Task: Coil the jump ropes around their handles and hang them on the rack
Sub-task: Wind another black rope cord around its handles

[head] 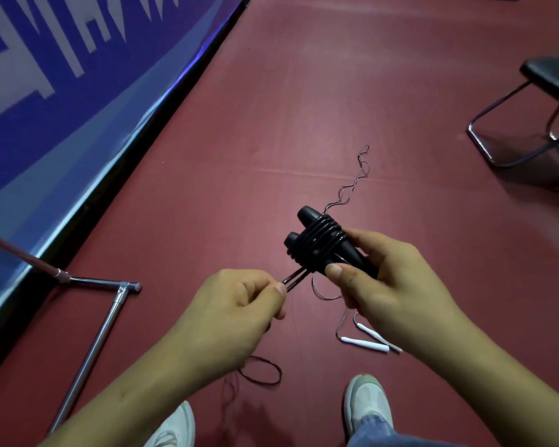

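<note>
**A:** What's over at eight o'clock?

**B:** A metal frame (89,356) standing on the floor (304,91). It's probably the foot of the rack.

**A:** And the hands?

**B:** The left hand (236,311), near six o'clock, pinches a doubled black rope tail (296,278) between thumb and forefinger. Just to its right, the right hand (394,285) grips two black handles (307,214) side by side. Its thumb is pressed on top, and the rope coil (320,237) is wound tight round them.

**A:** How will it handle?

**B:** Light, I'd judge. The handles are stiff and the rope looks springy and smooth, so the turns could slip loose if the tail goes slack. Best to hold across the coil itself and keep the tail taut until it's tucked in.

**A:** Anything else?

**B:** At five o'clock a second rope with white handles (365,344) lies uncoiled on the floor. A thin cord (352,186) trails toward one o'clock.
</note>
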Available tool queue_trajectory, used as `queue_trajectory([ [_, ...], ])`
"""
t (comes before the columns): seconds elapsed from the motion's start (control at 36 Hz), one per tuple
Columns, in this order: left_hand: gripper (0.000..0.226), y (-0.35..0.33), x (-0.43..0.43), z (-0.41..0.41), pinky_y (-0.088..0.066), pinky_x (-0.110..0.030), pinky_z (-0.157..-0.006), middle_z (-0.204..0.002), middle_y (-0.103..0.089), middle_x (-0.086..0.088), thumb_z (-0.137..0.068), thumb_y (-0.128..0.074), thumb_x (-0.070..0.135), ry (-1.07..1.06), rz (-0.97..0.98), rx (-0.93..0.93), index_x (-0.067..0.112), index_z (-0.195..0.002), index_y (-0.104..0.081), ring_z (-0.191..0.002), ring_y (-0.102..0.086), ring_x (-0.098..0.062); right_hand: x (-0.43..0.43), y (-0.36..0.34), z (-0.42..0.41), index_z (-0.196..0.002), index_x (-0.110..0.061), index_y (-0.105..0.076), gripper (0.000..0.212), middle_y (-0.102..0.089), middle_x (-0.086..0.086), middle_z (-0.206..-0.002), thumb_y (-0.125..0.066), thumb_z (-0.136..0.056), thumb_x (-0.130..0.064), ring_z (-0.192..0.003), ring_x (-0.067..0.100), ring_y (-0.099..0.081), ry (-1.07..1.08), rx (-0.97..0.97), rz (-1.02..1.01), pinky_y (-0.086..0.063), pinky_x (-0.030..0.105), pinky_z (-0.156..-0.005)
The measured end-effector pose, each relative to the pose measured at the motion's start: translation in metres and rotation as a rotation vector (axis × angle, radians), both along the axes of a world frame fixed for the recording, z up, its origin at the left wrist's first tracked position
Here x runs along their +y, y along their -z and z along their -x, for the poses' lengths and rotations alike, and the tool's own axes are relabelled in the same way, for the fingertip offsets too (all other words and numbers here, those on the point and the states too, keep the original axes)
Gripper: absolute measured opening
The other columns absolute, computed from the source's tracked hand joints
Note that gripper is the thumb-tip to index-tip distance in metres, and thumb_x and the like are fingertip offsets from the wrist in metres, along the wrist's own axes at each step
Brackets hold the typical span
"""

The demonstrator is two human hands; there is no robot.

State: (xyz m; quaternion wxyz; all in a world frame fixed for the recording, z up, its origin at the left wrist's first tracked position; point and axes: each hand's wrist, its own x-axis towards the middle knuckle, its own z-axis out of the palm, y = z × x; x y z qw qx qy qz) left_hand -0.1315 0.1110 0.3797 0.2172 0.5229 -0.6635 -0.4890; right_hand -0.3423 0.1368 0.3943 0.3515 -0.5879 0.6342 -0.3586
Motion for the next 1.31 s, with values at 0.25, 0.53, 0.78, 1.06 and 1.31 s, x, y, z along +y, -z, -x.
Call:
queue_trajectory([
  [0.25, 0.053, -0.002, 0.017, 0.012, -0.035, -0.04, -0.048, -0.046, -0.045, -0.006, -0.096, -0.052, 0.046, 0.078, 0.266, -0.198, 0.009, -0.059, -0.041, -0.043, -0.033, -0.019, 0.002, 0.006, -0.004, -0.09, -0.029, -0.056, 0.018, -0.068, 0.0, -0.067, -0.072, -0.088, -0.036, -0.053, 0.015, -0.057, 0.066, 0.085, -0.065, -0.048, 0.035, -0.055],
  [0.53, 0.04, -0.016, 0.017, 0.011, -0.029, -0.023, -0.041, -0.046, -0.043, 0.001, -0.096, -0.052, 0.036, 0.092, 0.405, -0.116, 0.017, -0.061, -0.051, -0.041, -0.037, -0.011, 0.0, 0.007, -0.012, -0.086, -0.023, -0.054, 0.019, -0.067, 0.006, -0.066, -0.071, -0.089, -0.031, -0.055, 0.028, -0.057, 0.03, 0.118, 0.007, -0.051, 0.047, -0.056],
  [0.78, 0.04, -0.037, -0.002, 0.0, -0.028, -0.024, -0.042, -0.046, -0.048, -0.007, -0.094, -0.062, 0.031, 0.01, 0.233, -0.163, 0.006, -0.062, -0.063, -0.039, -0.034, -0.01, 0.005, 0.002, -0.028, -0.084, -0.026, -0.048, 0.024, -0.061, -0.003, -0.07, -0.059, -0.094, -0.045, -0.06, 0.02, -0.058, -0.24, 0.416, -0.088, -0.05, 0.047, -0.058],
  [1.06, 0.038, -0.036, -0.014, -0.008, -0.034, -0.026, -0.045, -0.047, -0.055, 0.0, -0.081, -0.071, 0.047, 0.087, 0.442, -0.283, 0.016, -0.059, -0.066, -0.051, -0.05, -0.016, 0.014, 0.006, -0.038, -0.074, -0.033, -0.046, 0.042, -0.052, -0.01, -0.059, -0.051, -0.075, -0.075, -0.055, 0.013, -0.052, -0.264, 0.424, -0.061, -0.044, 0.035, -0.049],
  [1.31, 0.028, -0.039, -0.032, -0.014, -0.049, -0.032, -0.049, -0.057, -0.065, 0.002, -0.063, -0.093, 0.034, 0.29, 0.363, -0.127, 0.017, -0.066, -0.071, -0.053, -0.061, -0.014, 0.016, -0.004, -0.046, -0.089, -0.029, -0.06, 0.045, -0.063, -0.004, -0.069, -0.053, -0.069, -0.069, -0.059, 0.016, -0.056, -0.377, 0.343, -0.208, -0.052, 0.049, -0.058],
])
